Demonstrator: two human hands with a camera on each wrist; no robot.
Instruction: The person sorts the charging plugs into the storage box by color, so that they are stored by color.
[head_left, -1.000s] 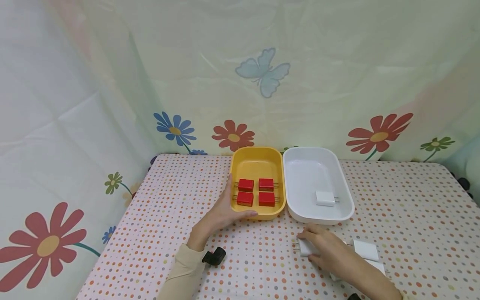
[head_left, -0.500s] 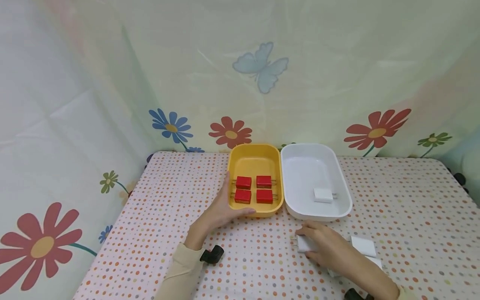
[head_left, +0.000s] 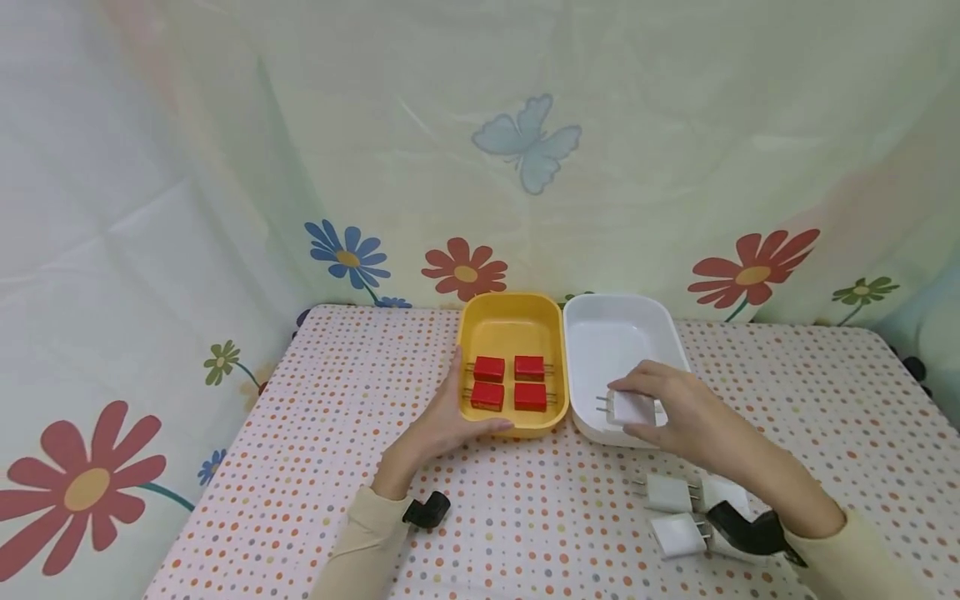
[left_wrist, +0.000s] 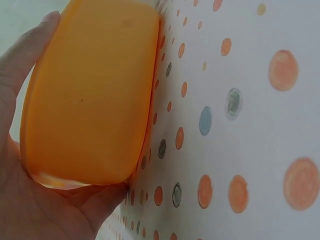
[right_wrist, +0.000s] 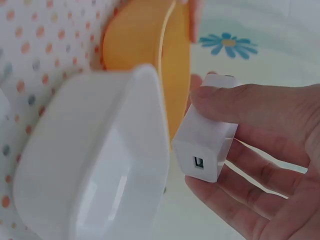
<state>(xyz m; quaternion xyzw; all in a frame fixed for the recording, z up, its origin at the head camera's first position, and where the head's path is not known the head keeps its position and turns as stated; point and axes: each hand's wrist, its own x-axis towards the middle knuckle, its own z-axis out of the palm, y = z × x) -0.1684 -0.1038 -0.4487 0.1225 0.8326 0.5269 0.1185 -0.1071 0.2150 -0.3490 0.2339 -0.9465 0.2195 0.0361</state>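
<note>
My right hand [head_left: 678,408] pinches a white USB charger plug [head_left: 632,408] between thumb and fingers, over the near part of a white tray [head_left: 600,333]. Its two prongs point left, and the right wrist view shows the USB port on its end face [right_wrist: 198,162]. Around the near left corner of a yellow tray [head_left: 513,321], my left hand [head_left: 442,425] holds on, thumb along the front wall and fingers up the left side. Several red charger plugs [head_left: 489,369] lie in that tray in two columns. My right hand and its plug mostly hide another white plug inside the white tray.
Several more white charger plugs [head_left: 667,493] lie on the dotted tablecloth [head_left: 555,517] below my right forearm, partly covered by the black wrist camera [head_left: 750,529]. The two trays stand side by side near a flowered curtain [head_left: 420,150] at the back.
My right hand has lifted a white plug from the tablecloth and carried it up over the white tray. My left hand stays at the yellow tray.
</note>
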